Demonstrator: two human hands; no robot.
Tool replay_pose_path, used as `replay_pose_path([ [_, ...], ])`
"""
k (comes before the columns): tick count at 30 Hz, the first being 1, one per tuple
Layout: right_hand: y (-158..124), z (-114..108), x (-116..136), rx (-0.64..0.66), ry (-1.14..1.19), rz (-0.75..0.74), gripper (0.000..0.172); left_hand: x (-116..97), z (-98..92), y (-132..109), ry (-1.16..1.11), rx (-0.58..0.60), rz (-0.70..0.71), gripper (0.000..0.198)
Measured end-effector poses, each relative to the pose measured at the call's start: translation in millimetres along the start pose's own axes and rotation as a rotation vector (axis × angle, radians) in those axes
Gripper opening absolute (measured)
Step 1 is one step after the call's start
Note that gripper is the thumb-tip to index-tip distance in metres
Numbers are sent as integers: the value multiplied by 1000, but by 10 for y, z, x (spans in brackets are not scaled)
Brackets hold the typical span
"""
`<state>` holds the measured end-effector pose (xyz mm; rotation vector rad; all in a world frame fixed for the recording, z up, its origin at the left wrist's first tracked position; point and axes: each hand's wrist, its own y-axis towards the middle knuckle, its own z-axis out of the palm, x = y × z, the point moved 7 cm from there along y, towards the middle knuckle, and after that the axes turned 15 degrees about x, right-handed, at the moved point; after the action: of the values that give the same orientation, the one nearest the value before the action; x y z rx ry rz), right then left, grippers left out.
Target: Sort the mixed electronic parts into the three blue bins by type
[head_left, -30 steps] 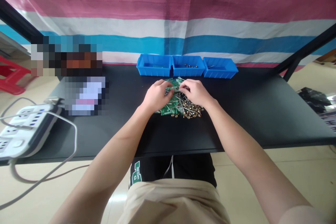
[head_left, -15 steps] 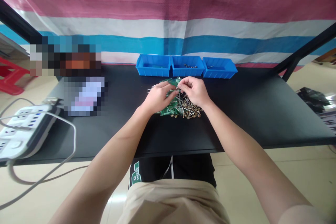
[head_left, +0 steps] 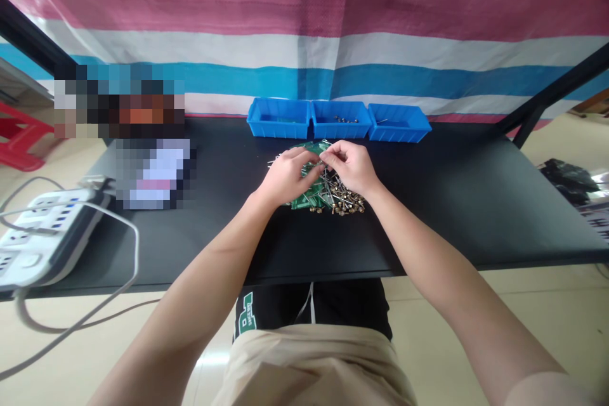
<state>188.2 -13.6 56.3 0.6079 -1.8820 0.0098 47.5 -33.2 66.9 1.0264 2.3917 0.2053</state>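
A heap of small parts lies on the black tabletop under both hands. It mixes brass-coloured screw-like pieces [head_left: 346, 198], thin silver pins and flat green pieces [head_left: 301, 202]. My left hand [head_left: 289, 172] rests over the heap's left side, fingers curved and thumb apart from the index finger, with nothing visible between them. Above the right side, my right hand [head_left: 353, 167] has its thumb and index finger pinched together, close to the left fingertips. Whatever sits in that pinch is too small to make out.
Behind the heap stand three blue bins: a left bin [head_left: 278, 129], a middle bin [head_left: 340, 130] with some brass-coloured pieces, and a right bin [head_left: 398, 133] with a thin pin. A white power strip [head_left: 42, 235] with cables lies at the left, near a blurred-out phone-like patch [head_left: 162, 171].
My right hand has shifted slightly left, bringing its pinched fingertips nearer to the left hand's. My left hand stays almost in place.
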Motion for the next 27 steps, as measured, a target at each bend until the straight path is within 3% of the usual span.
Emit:
replay_pose_path([
  [7,-3,18,-9,14,5,-9,54,28,26,10,41,24,-31,29],
  [15,-29,86,93,125,-113,-59,34,166,5,10,86,-33,-173,28],
  [27,-46,128,115,167,-282,-73,39,231,20,-4,40,-36,-196,17],
])
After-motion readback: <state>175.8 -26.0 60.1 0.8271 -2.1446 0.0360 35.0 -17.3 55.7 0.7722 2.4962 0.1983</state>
